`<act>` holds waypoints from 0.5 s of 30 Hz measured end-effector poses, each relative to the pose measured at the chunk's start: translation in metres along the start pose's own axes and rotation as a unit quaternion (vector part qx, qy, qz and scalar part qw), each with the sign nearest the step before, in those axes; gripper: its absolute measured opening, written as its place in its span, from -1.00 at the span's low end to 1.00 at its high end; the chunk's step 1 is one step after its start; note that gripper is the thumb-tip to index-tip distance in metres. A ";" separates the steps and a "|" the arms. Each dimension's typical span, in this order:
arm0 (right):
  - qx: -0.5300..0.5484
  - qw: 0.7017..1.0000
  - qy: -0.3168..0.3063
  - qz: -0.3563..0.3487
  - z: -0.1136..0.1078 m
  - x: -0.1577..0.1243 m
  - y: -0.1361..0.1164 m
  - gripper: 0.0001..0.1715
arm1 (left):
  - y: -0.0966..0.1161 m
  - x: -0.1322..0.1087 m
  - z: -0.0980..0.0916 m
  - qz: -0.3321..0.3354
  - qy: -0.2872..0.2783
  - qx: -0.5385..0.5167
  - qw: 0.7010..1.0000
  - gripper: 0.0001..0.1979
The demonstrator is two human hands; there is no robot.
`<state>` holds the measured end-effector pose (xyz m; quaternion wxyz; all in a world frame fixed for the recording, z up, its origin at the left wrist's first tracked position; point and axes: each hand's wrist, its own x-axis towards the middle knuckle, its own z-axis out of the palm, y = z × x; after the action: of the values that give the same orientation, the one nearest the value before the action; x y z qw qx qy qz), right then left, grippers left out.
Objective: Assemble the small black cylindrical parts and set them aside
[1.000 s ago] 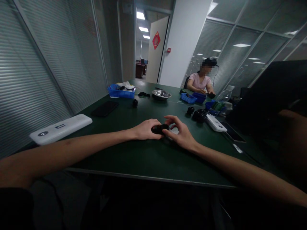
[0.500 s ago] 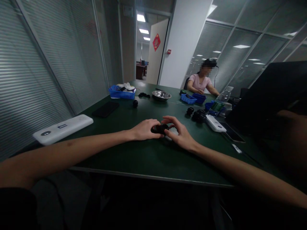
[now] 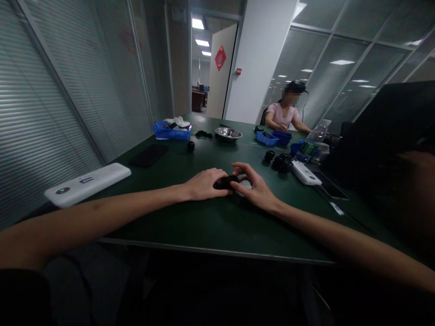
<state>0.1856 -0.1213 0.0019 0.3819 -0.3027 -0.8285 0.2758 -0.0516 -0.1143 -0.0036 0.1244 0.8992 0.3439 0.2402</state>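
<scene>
Both hands meet over the green table [image 3: 204, 226] around a small black round part [image 3: 231, 181] with a dark, glossy surface. My left hand [image 3: 206, 184] wraps its thumb and fingers round the left end of the part. From the right, my right hand [image 3: 254, 189] grips the other end between thumb and curved fingers. Something whitish [image 3: 245, 184] lies under my right hand, mostly hidden. Similar black ridged parts [image 3: 282, 163] are grouped on the table to the right, and a single black part [image 3: 190, 146] stands farther off to the left.
A white power bank [image 3: 88, 183] and a dark phone [image 3: 149, 155] lie left. Behind are a blue basket [image 3: 171, 133], a metal bowl [image 3: 228, 138] and blue bins [image 3: 267, 140]. A bottle [image 3: 314, 140] and another white device [image 3: 306, 173] are right. A person [image 3: 283, 113] sits across.
My right thumb and fingers have closed slightly around the black part. The hands otherwise stay in place, and the camera view shifts a little.
</scene>
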 end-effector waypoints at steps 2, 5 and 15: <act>0.016 1.000 -0.019 -0.005 -0.001 0.000 -0.001 -0.41 | 0.001 0.000 0.000 0.000 0.000 0.006 1.000 -0.60; 0.022 0.999 -0.028 -0.010 -0.001 -0.001 -0.002 -0.43 | 0.003 -0.001 -0.002 -0.002 -0.004 0.006 1.000 -0.60; 0.016 0.999 -0.025 -0.014 0.000 0.000 0.002 -0.42 | 0.001 0.001 -0.001 -0.006 -0.003 0.002 1.000 -0.59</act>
<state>0.1861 -0.1201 0.0005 0.3701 -0.2778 -0.8375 0.2907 -0.0514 -0.1141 -0.0022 0.1252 0.8982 0.3492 0.2360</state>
